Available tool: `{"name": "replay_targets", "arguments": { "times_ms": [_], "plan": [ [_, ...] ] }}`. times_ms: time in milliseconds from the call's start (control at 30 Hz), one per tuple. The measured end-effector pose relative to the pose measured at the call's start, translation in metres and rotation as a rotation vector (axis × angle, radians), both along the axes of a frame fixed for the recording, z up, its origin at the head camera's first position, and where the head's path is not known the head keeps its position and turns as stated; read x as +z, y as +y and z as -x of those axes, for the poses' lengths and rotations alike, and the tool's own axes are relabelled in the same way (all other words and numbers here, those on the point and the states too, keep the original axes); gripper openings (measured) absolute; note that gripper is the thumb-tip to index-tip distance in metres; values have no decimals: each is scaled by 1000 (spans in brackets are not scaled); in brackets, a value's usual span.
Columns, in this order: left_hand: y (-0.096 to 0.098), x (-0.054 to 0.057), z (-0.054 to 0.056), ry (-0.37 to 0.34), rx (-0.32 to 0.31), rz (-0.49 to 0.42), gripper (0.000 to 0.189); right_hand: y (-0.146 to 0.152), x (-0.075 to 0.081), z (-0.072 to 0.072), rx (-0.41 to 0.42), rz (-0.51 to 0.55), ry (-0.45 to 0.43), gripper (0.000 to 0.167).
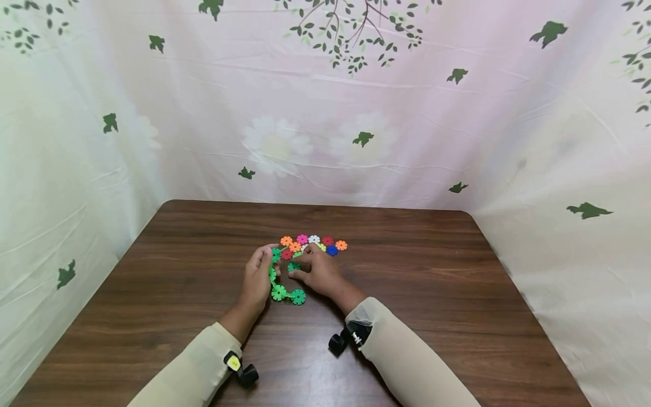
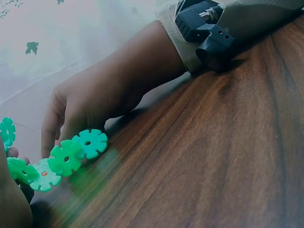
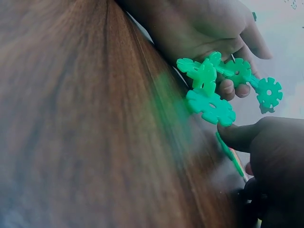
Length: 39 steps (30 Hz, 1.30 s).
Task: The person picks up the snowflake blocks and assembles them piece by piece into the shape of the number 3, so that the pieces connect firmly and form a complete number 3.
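Note:
My left hand (image 1: 256, 277) holds a bent chain of several green flower-shaped interlocking discs (image 1: 278, 292), its fingertips curled behind the middle of the chain. The chain's near end sticks out toward the right, and in the right wrist view the joined green discs (image 3: 211, 108) sit at different angles. My right hand (image 1: 322, 271) is just right of the chain, thumb and fingers pinching a single green disc (image 1: 294, 265). That disc appears edge-on (image 3: 231, 156) below the thumb in the right wrist view. The right fingertips are partly hidden in the left wrist view.
Loose flower discs in orange, pink, white, red, blue and green lie beyond the hands, among them a blue disc (image 1: 332, 250) and an orange disc (image 1: 341, 245). The brown wooden table (image 1: 432, 271) meets a patterned cloth backdrop (image 1: 315, 186) at its far edge.

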<state>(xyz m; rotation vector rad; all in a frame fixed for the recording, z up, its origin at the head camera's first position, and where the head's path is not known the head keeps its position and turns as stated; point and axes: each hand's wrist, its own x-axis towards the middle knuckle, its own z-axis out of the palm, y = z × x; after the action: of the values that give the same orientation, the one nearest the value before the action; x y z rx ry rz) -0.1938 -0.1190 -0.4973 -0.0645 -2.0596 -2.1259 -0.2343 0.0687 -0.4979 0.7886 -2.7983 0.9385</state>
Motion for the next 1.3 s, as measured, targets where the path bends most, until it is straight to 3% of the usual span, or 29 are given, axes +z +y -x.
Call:
{"name": "replay_targets", "arguments": {
  "times_ms": [133, 267, 500, 633, 933, 1100, 1300],
  "plan": [
    [1, 1, 1, 5, 0, -6, 44, -1, 1, 0, -17, -103, -16, 38],
    [2, 1, 1, -4, 12, -3, 36, -2, 4, 0, -36, -142, -51, 34],
    [0, -1, 3, -17, 22, 12, 30, -5, 9, -2, -70, -129, -140, 28],
    [0, -2, 3, -23, 24, 11, 28, -5, 8, -4, -78, -94, -138, 25],
    [3, -3, 2, -10, 0, -49, 23, 0, 2, -5, -27, 55, -121, 32],
    [3, -4, 2, -22, -11, -37, 21, 3, -1, -4, 5, 269, -103, 40],
    [3, -5, 2, -45, -20, 6, 25, 3, -1, -4, 35, 505, -158, 44]
  ]
}}
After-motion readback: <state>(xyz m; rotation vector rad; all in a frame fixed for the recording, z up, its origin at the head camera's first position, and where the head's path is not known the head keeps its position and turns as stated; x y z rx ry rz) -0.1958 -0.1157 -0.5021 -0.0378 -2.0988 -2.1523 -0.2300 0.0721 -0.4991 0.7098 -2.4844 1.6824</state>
